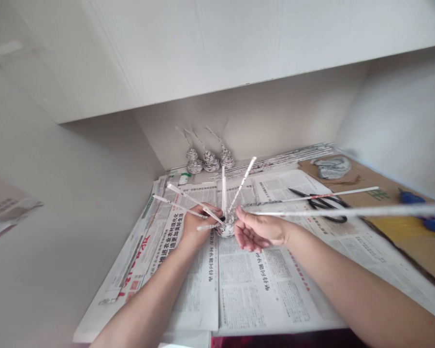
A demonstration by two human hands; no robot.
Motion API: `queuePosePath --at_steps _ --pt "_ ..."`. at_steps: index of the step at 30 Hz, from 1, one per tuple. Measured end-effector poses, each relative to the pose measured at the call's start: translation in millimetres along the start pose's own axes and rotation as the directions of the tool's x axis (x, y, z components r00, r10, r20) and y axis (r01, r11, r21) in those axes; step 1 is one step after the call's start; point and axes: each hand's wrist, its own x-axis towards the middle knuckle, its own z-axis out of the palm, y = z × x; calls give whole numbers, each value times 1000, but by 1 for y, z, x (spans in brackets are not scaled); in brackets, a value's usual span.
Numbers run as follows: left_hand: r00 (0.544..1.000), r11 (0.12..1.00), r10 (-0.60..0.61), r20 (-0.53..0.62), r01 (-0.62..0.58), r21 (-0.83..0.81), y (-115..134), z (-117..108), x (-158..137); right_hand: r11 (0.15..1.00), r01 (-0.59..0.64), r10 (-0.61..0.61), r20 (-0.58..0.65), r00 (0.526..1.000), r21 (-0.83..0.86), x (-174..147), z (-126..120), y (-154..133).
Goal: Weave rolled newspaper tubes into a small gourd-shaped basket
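Note:
A small round woven piece (225, 231) of rolled newspaper strips sits low over the newspaper-covered table. Several stiff white paper tubes (243, 183) fan up and outward from it. My left hand (196, 228) is closed around the piece's left side, its fingertips partly hidden behind the tubes. Against the right side lies my right hand (258, 231), fingers curled and thumb raised at the weave. A long paper tube (348, 211) runs from this hand out past the right edge of view; the pinch itself is partly hidden.
Three gourd-shaped woven pieces (210, 162) stand by the back wall, beside a bundle of paper tubes (275, 160). Black scissors (328, 203) lie to the right. Farther right are cardboard (395, 227), a grey bundle (331, 167) and a blue tool (413, 198). A white panel (217, 48) overhangs the table.

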Motion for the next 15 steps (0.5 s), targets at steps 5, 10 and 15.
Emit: queuePosePath --at_steps 5,10,15 --pt "999 999 0 41 -1 42 1 0 -1 988 154 -157 -158 975 -30 -1 16 -4" --pt "998 999 2 67 -5 45 -2 0 0 864 178 -466 -615 636 -470 4 8 -1" --pt "994 992 40 105 -52 119 13 4 -8 811 171 -540 -605 584 -559 17 6 11"
